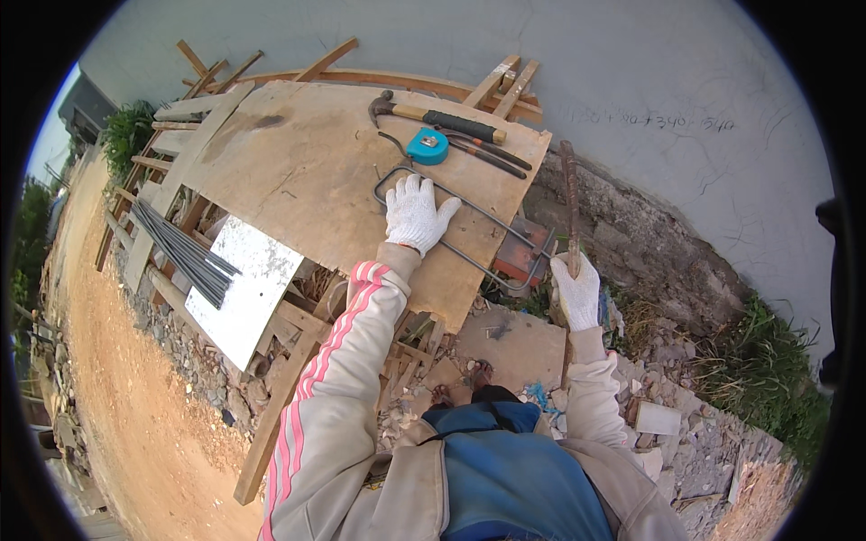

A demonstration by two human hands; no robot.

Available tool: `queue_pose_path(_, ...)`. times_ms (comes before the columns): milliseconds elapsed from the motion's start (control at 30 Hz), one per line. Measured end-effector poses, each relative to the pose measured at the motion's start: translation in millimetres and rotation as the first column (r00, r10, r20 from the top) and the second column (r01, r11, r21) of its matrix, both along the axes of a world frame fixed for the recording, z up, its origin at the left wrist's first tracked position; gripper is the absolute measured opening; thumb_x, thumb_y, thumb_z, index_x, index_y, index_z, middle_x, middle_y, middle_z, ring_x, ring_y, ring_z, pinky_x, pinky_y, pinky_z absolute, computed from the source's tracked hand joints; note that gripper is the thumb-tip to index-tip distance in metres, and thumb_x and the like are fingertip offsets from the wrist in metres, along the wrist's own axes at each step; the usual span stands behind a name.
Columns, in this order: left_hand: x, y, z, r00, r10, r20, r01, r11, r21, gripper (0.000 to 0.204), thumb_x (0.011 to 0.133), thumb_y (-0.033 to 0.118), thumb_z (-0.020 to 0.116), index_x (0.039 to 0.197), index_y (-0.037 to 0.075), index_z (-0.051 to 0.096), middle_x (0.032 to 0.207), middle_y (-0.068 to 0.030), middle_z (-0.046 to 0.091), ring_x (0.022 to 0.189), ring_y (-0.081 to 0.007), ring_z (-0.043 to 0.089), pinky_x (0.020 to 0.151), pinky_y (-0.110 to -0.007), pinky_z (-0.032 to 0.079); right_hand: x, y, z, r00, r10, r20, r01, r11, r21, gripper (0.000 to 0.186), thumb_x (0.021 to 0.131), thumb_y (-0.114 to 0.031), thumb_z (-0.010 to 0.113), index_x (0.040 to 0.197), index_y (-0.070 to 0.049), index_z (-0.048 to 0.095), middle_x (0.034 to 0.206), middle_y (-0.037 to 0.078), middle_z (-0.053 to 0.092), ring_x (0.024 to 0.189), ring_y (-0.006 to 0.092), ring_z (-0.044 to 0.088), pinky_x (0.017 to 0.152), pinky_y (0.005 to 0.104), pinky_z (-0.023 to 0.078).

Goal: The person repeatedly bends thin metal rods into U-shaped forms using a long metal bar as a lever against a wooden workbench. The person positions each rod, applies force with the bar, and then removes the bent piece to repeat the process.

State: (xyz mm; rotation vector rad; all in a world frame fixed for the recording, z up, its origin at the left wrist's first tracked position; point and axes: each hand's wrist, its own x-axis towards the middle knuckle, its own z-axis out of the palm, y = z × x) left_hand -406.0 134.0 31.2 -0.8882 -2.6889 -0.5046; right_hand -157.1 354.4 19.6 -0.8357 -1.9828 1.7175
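Observation:
A rectangular frame of bent steel rod (479,264) lies on a plywood board (316,149), its right end reaching past the board's edge. My left hand (417,215), in a white knitted glove, rests flat across the frame with thumb and fingers stretched out. Beyond the board's right edge, my gloved right hand (578,294) is closed around the lower end of a rusty metal bar (570,194), which points away from me. That hand is close to the frame's right end; whether the bar touches it I cannot tell. The fingers' far side is hidden.
On the board lie a claw hammer (437,118), a teal tape measure (427,146) and pincers (487,153). Straight steel rods (185,252) rest on a white panel (244,279) at left. A grey wall (631,81) stands behind; rubble (667,460) covers the ground at right.

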Motion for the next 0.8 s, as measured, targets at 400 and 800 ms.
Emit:
queue_pose_path(400, 8.6, 11.1, -4.9, 0.997, 0.062, -0.035, -0.061, 0.998, 0.031, 0.089, 0.091, 0.065, 0.068, 0.140, -0.008, 0.058, 0.149, -0.0272, 0.055, 0.141, -0.0414, 0.047, 0.116, -0.053, 0.033, 8.7, -4.0, 8.4, 0.997, -0.037, 0.067, 0.031, 0.996, 0.089, 0.026, 0.100, -0.024, 0.077, 0.112, -0.003, 0.068, 0.081, 0.002, 0.063, 0.055, 0.0073, 0.054, 0.052, 0.0280, 0.043)
queue_pose_path(800, 5.0, 22.4, -0.6, 0.988, 0.156, 0.014, -0.156, 0.987, 0.040, 0.090, 0.088, 0.071, 0.070, 0.135, -0.005, 0.062, 0.139, -0.0245, 0.063, 0.133, -0.0368, 0.057, 0.114, -0.050, 0.037, 148.4, 55.8, 79.3, 0.884, 0.232, 0.407, -0.299, 0.948, 0.109, 0.024, 0.104, -0.021, 0.065, 0.111, 0.002, 0.063, 0.082, 0.008, 0.065, 0.074, 0.0201, 0.061, 0.072, 0.0369, 0.052)
